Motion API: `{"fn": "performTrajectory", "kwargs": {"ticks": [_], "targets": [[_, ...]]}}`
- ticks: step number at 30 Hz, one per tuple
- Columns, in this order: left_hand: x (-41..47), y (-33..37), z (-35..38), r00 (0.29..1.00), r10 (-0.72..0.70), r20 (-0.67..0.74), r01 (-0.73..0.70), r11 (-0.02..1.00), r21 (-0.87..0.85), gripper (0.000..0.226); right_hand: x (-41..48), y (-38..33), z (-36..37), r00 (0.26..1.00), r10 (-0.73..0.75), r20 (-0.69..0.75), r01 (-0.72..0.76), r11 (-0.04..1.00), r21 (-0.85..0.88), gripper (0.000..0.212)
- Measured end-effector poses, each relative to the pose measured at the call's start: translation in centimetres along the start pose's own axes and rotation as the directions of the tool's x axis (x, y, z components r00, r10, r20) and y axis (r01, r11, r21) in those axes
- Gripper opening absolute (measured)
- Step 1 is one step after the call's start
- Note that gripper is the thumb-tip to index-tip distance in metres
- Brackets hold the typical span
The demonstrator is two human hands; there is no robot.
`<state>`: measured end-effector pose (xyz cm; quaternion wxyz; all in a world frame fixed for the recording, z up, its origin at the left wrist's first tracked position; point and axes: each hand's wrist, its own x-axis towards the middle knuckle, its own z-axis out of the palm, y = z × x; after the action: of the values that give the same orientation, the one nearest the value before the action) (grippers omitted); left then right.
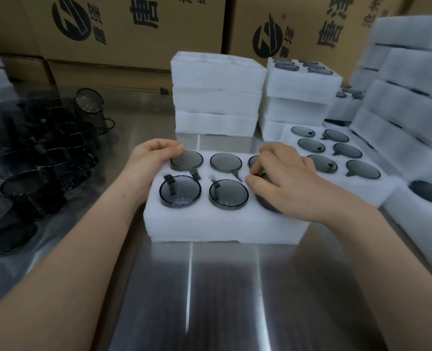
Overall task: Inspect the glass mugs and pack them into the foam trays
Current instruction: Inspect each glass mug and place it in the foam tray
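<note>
Foam tray (210, 224), mid-worktop (235, 287), is filling up: 5 mugs (229, 192) seated. Right hand (285, 183) is pushing the 6th mug (266, 205) into the near-right slot, fingers prob. pinching its handle. Left hand (149, 160) is gripping the tray's far-left corner. Loose mugs (27, 188) are waiting at the worktop's left edge.

glass mugs (180, 191) (smoky grey) sit sunk in white foam tray (222, 229).

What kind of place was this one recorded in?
Most likely a packing station in a factory or warehouse. Printed cardboard cartons are stacked behind, there are piles of white foam trays, and loose dark glass mugs wait on a steel table beside the foam tray being filled.
</note>
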<state>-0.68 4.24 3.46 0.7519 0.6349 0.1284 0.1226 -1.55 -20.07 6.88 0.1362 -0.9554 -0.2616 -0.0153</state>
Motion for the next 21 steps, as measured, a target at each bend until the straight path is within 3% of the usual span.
{"fn": "performTrajectory", "kwargs": {"ticks": [3, 8, 15, 21], "targets": [[0.1, -0.2, -0.1, 1.0, -0.013, 0.021, 0.013, 1.0, 0.009, 0.011, -0.2, 0.6, 0.2, 0.996, -0.004, 0.092, 0.002, 1.0, 0.02, 0.028], [0.2, -0.2, 0.0, 1.0, 0.006, 0.002, -0.006, 0.998, 0.068, 0.014, -0.1, 0.1, 0.6, 0.972, 0.087, 0.22, -0.074, 0.995, -0.068, 0.074], [0.3, -0.2, 0.3, 1.0, 0.019, -0.018, -0.018, 0.997, 0.07, 0.006, 0.3, -0.2, 1.0, 0.961, 0.147, 0.233, -0.117, 0.983, -0.139, 0.083], [0.1, -0.3, 0.3, 0.999, 0.016, -0.031, -0.016, 1.0, 0.006, 0.001, 0.6, -0.3, 1.1, 0.962, 0.167, 0.215, -0.139, 0.98, -0.142, 0.075]]}}
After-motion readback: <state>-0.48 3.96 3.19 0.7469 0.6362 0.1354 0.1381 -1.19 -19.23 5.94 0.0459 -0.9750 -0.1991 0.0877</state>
